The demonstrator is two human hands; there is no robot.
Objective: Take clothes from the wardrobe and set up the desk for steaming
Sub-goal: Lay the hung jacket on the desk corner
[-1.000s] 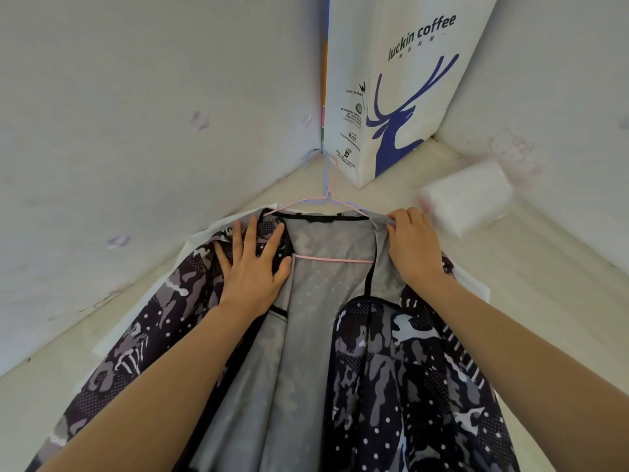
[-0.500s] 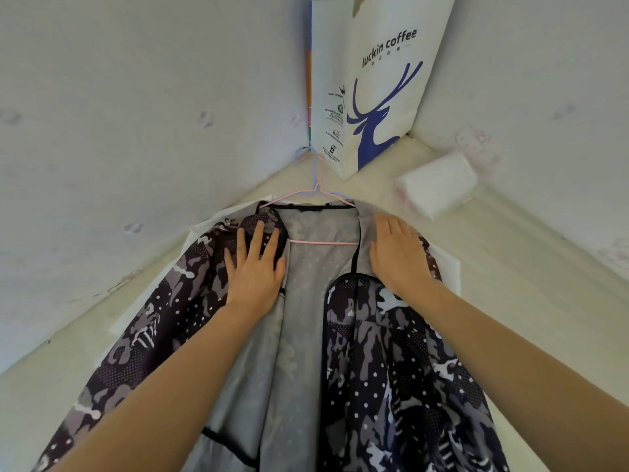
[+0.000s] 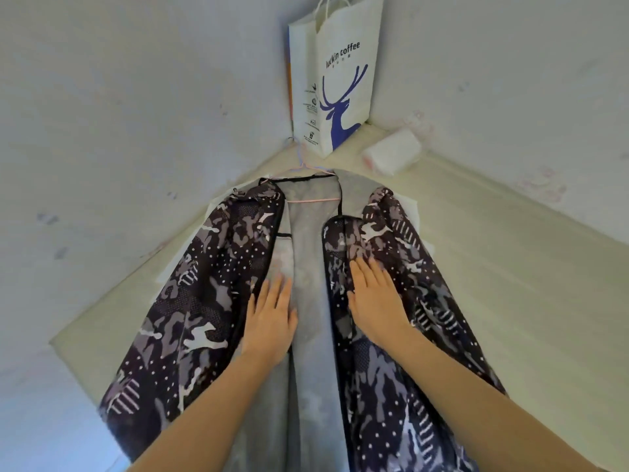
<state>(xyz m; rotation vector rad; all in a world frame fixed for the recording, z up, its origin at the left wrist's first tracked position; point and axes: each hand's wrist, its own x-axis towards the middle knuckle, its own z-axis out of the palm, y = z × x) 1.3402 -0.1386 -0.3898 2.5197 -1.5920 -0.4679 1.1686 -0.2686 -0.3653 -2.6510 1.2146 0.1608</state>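
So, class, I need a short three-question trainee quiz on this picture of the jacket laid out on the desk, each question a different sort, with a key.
1. True or false: the camouflage jacket lies open, its grey lining showing.
2. Which hand rests on the right front panel: A left hand, B right hand?
3. What stands in the corner behind the hanger?

Key: 1 true; 2 B; 3 a paper coffee bag.
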